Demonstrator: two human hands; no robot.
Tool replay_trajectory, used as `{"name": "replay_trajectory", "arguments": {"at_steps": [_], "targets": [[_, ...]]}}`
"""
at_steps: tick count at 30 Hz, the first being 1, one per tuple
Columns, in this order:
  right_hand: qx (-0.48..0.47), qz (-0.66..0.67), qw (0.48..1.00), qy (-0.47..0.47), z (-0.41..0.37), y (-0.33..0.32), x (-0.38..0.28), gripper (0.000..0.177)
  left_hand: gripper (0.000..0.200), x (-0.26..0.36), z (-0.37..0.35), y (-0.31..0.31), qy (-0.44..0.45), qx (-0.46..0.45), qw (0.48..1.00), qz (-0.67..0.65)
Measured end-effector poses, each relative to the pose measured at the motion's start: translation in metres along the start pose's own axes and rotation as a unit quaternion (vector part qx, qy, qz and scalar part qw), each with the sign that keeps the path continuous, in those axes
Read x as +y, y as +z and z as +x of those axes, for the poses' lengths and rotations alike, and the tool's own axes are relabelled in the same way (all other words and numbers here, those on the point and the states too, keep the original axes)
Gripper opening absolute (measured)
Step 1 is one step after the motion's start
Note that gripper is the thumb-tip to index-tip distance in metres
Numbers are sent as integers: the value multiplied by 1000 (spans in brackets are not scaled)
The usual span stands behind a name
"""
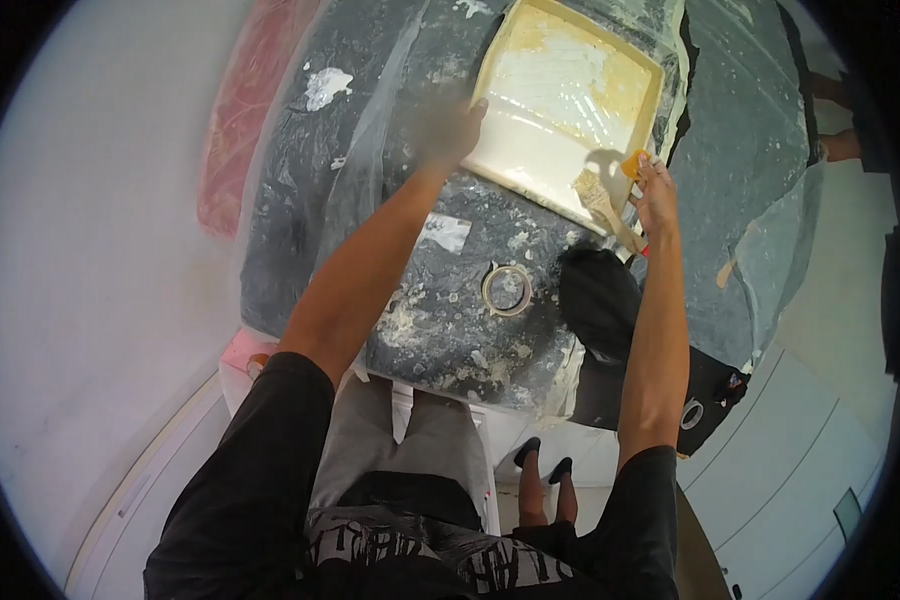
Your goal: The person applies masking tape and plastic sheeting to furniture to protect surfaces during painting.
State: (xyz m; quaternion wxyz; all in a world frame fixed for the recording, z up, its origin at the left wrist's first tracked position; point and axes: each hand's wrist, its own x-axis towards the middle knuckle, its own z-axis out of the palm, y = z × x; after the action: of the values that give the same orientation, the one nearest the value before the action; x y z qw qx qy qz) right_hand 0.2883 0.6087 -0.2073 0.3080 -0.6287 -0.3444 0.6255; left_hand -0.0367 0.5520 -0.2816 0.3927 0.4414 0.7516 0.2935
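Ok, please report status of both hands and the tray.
Left hand blurred, at left rim of tray. Right hand holding orange piece. Tray wet, whitish; brush across near right corner.

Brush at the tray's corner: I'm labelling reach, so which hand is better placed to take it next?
Probably the right hand: it is beside the brush, though its fingers hold a small orange item. The left hand is farther off, at the tray's left edge.
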Motion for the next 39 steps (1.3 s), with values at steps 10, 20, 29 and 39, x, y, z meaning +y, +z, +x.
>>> {"name": "replay_trajectory", "arguments": {"at_steps": [10,20,29,39], "targets": [[30,31,999,-23,1,3,6,22,49,10,-18,-12,-37,-33,991,-126],[98,18,995,-21,-19,12,-1,22,44,5,-48,-36,33,42,981,-189],[103,54,974,-195,-133,129,9,29,32,-93,-196,-60,-16,269,963,-5],[-22,-55,995,-86,-125,300,155,22,36,-126,-210,-66,-20,169,985,37]]}}
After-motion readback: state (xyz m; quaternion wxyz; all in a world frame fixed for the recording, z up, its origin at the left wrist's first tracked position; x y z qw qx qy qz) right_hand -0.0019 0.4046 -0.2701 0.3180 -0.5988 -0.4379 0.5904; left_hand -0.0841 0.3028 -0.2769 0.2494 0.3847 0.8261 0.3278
